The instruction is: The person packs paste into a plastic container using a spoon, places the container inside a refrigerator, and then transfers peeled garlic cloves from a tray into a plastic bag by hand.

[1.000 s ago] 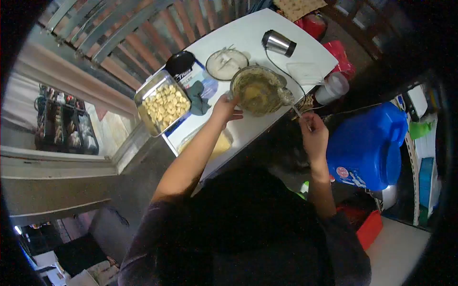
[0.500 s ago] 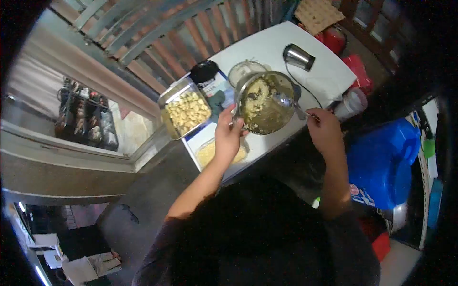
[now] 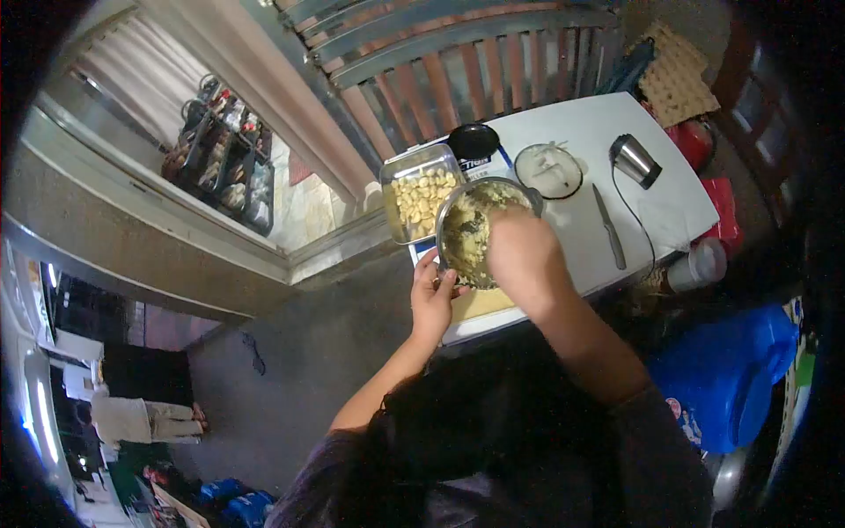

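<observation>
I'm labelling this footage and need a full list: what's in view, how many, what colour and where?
table: one, white, centre
bowl: one, grey, table's near side
mixture: one mass, yellow-green, in the bowl
tray: one, silvery, left of bowl
pieces: many, pale yellow, in tray
dish: one, black, beyond bowl
plate: one, whitish, right of dish
knife: one, grey, right of bowl
steel vessel: one, silver and black, far right on table
tub: one, clear, beside table
big container: one, blue, lower right
bench: one, grey and reddish, behind table
distant person: one, pale clothes, lower left
left hand: one, bare, against bowl
right hand: one, bare, blurred, over bowl
</observation>
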`<state>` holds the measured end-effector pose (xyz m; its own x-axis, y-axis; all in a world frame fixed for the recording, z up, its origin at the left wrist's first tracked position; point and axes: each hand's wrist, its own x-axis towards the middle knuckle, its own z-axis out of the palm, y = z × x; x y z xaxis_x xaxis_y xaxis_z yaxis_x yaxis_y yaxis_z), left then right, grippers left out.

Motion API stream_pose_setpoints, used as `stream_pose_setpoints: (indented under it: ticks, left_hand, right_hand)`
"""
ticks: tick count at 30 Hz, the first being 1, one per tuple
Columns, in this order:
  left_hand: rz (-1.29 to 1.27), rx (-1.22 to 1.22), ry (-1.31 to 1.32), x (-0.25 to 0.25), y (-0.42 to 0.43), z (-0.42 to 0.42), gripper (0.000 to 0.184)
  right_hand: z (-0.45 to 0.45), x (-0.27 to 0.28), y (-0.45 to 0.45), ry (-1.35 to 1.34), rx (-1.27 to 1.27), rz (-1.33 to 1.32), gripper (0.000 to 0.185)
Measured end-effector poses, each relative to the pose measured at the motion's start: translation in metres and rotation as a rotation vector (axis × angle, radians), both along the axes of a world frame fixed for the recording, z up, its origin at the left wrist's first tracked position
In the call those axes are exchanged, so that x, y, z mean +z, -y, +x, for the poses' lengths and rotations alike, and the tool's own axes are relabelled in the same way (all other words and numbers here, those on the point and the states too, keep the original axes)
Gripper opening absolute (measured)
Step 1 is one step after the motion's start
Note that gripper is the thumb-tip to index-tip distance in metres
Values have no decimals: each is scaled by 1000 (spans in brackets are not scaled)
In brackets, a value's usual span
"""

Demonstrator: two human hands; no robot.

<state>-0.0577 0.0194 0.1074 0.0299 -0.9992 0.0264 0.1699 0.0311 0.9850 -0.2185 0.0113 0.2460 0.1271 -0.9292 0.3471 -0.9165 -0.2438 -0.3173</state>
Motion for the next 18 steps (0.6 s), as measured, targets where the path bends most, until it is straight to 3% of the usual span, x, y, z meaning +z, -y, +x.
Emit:
stream_pose_setpoints:
  ticks: [2, 6, 9, 12, 18]
  left_hand:
    - [37, 26, -33, 1, -1, 6, 26]
    - [139, 45, -168, -6, 5, 25, 29]
    - [147, 104, -168, -9, 3, 28, 34]
    - [154, 102, -133, -9, 2, 29, 36]
    - [147, 59, -240, -13, 7, 41, 28]
  right_hand:
    - [15, -2, -8, -124, 82, 85, 20]
    - [15, -11, -17, -117, 187, 12, 30]
    - [10, -4, -5, -119, 75, -99, 19]
    - [18, 2, -1, -73, 58, -112, 32]
    - [43, 4, -28, -221, 255, 57, 24]
